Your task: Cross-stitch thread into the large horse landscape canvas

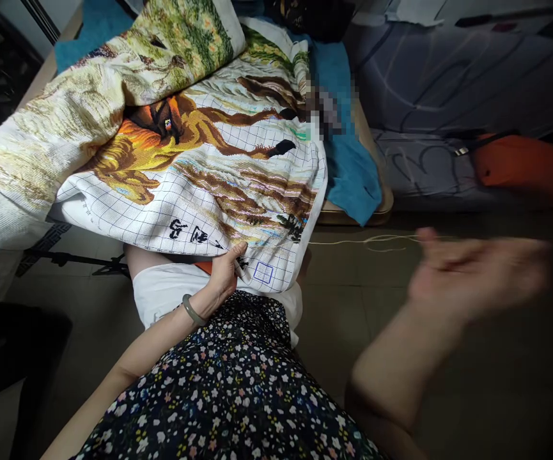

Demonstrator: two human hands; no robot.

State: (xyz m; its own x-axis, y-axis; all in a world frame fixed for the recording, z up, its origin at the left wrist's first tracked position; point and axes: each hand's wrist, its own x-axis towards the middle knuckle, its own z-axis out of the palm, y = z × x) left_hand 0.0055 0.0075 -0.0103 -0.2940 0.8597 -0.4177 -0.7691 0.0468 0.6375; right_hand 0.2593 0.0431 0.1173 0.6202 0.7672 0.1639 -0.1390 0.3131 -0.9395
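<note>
White cloth (pixel 228 150), one; pale strands (pixel 367 241), perhaps two.

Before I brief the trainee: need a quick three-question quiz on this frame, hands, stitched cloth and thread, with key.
1. Which hand holds the near edge of the stitched cloth?
2. True or false: the teal fabric lies partly under the stitched cloth.
3. The pale thread runs from the cloth toward: A) the teal fabric; B) the right hand; C) the bangle.

Key:
1. The left hand, thumb on top of the cloth.
2. True.
3. B. The right hand is blurred, so its exact grip on the thread can't be read.
</note>
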